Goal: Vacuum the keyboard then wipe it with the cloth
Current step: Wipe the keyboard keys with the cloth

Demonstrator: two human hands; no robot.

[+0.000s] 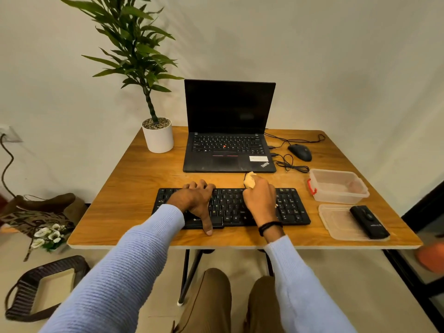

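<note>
A black keyboard (pixel 292 207) lies across the front of the wooden table (pixel 134 188). My left hand (pixel 197 200) rests flat on its left half, fingers over the far edge and thumb at the near edge. My right hand (pixel 260 199) grips a bunched yellowish cloth (pixel 249 180) and holds it at the keyboard's upper middle rows. A small black handheld vacuum (pixel 368 222) lies on a clear plastic lid (pixel 336 222) at the front right, apart from both hands.
An open black laptop (pixel 228 131) stands behind the keyboard, with a wired mouse (pixel 300 152) and loose cables to its right. A clear plastic box (pixel 337 186) sits right of the keyboard. A potted plant (pixel 157 135) stands at the back left.
</note>
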